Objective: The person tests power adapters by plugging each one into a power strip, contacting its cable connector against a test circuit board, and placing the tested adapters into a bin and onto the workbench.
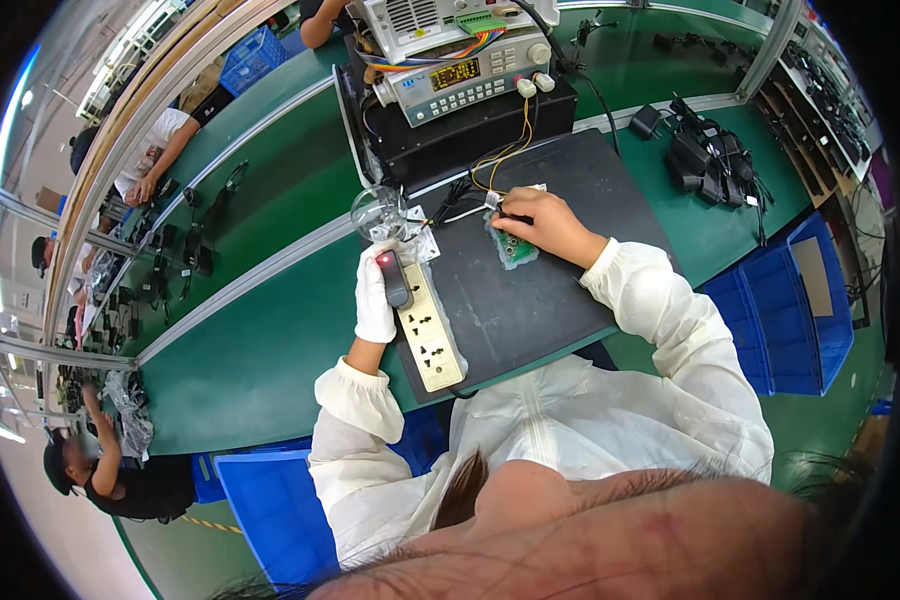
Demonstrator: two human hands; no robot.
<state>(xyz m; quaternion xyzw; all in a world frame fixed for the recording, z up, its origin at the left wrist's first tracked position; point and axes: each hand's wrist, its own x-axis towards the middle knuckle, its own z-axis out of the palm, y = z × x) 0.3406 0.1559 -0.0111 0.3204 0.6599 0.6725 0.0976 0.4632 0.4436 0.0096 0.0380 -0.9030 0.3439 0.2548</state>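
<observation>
Landmark: black mat point(530, 290) was laid on the green bench point(260, 350), and all places were reckoned from it.
Left hand point(374, 296): gloved in white, it was rested at the mat's left edge, fingers curled on a black switch box point(394, 278) with a red light, at the top of the cream power strip point(430, 330).
Right hand point(542, 224): bare, it was pressed down, fingers clenched, on a small green circuit board point(512, 250) near the mat's upper middle.
Wires point(500, 160): yellow leads were run from the board up to the test instruments point(465, 75) beyond the mat's far edge.
</observation>
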